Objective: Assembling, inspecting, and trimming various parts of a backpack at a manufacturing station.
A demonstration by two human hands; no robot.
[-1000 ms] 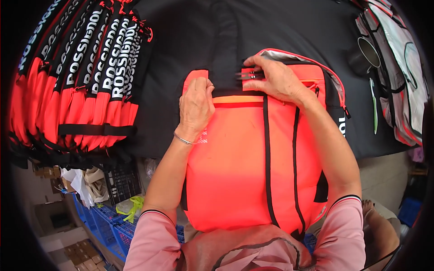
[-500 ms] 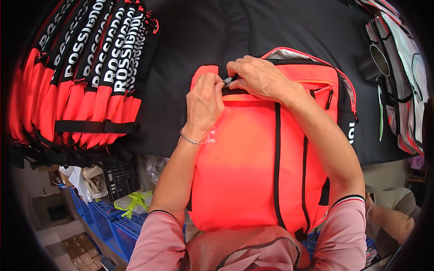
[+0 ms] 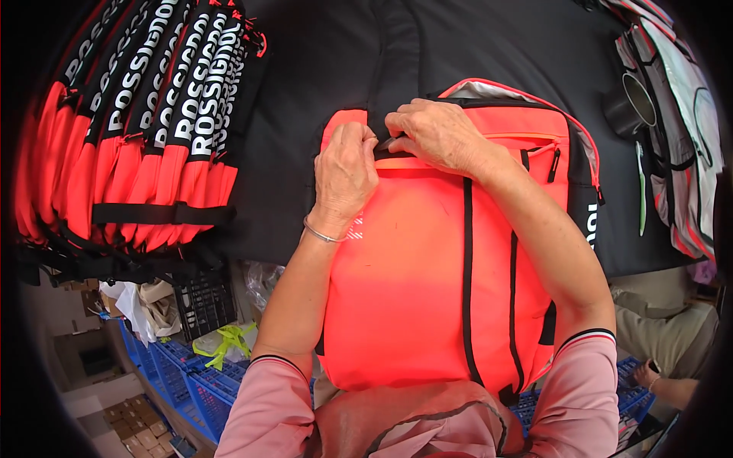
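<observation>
A bright coral-red backpack (image 3: 405, 267) with black trim lies before me, its lower end against my body. Across its upper part runs a zipped pocket with a dark gap. My left hand (image 3: 345, 172) is closed in a pinch at the gap's left end; what its fingertips hold is hidden. Just right of it, my right hand (image 3: 435, 133) curls over the same gap, fingers bent and closed. A small grey thing shows by its fingertips, too covered to name. A black zip pull (image 3: 554, 166) hangs at the pack's right side.
Several red and black bags (image 3: 145, 145) stand packed together at the left on the black-covered table (image 3: 313, 61). At the right are a dark metal cup (image 3: 631, 105), a green-and-white toothbrush (image 3: 640, 187) and grey-lined bags (image 3: 679, 130). Blue crates (image 3: 206, 393) stand below; another person's hand (image 3: 649, 375) shows lower right.
Both hands stay at the pocket gap. My right hand has shifted slightly, and the grey metal thing between my hands shows less. The other person's arm has moved lower.
</observation>
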